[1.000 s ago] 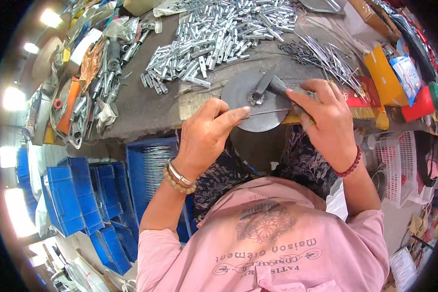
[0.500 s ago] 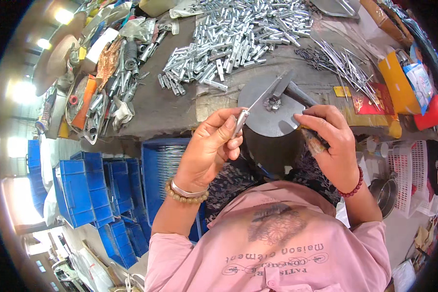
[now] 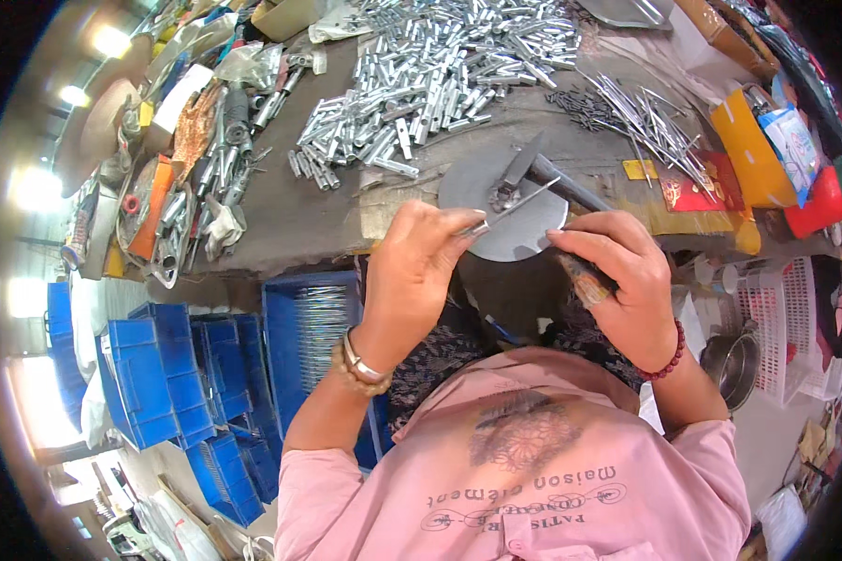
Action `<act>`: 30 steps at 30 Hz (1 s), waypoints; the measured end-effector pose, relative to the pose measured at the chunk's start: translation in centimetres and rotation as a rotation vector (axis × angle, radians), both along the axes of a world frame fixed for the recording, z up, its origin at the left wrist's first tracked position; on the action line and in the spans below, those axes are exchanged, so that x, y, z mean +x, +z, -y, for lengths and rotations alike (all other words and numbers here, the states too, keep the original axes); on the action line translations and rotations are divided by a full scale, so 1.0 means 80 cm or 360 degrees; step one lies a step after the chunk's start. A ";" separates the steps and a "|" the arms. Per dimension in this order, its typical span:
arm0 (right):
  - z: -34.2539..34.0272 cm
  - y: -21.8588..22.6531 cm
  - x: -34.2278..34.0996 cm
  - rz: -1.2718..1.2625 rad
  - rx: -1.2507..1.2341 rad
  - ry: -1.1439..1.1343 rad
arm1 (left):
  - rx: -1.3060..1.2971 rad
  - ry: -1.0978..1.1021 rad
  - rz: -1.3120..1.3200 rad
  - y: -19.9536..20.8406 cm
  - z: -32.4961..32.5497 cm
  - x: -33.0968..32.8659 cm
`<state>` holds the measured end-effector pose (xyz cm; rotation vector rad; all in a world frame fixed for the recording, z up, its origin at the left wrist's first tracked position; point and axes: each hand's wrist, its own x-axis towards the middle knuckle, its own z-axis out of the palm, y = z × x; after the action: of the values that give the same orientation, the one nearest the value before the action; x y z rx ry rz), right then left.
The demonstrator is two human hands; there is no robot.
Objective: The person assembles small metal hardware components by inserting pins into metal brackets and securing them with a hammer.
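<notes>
My left hand (image 3: 410,271) is closed, pinching a short silver metal tube (image 3: 478,227) between thumb and fingertips. From the tube a thin metal rod (image 3: 533,195) points up and right, over a round grey metal plate (image 3: 468,182). On that plate rests a hammer (image 3: 524,161), its dark handle running toward my right hand (image 3: 622,271). The right fingers are curled together at the plate's right edge; what they pinch, if anything, is too small to make out. A worn brown-and-dark piece (image 3: 587,280) shows beneath those fingers.
Silver tubes (image 3: 440,79) are heaped at the back of the bench. Small dark pins (image 3: 585,109) and long thin rods (image 3: 650,126) lie right of them. Tools and bags (image 3: 225,122) crowd the left. Blue bins (image 3: 154,374) stand low left, a white basket (image 3: 776,327) low right.
My left hand has turned over, knuckles upward, so the tube and rod lie flatter and point further right. The right hand has barely moved. The whole view has shifted slightly.
</notes>
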<state>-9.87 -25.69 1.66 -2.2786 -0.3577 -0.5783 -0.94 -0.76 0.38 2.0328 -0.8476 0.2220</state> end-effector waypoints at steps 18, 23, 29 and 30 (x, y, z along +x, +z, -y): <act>-0.038 -0.008 0.067 0.0100 -0.0327 0.0120 | 0.0056 -0.0035 -0.0029 -0.015 0.003 0.011; -0.039 0.004 0.077 0.0056 -0.0453 0.0245 | 0.0140 -0.0033 0.0052 -0.009 0.004 0.016; -0.045 0.022 0.076 0.0180 -0.0671 0.0277 | 0.0108 -0.0006 0.0052 -0.008 0.000 0.016; -0.047 0.030 0.072 0.0147 -0.0566 0.0269 | 0.0156 -0.0008 0.0088 -0.005 -0.002 0.012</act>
<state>-4.09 -21.94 4.03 -2.5295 -0.7415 -0.5694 0.04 -0.62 0.02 2.1236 -0.9138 0.2385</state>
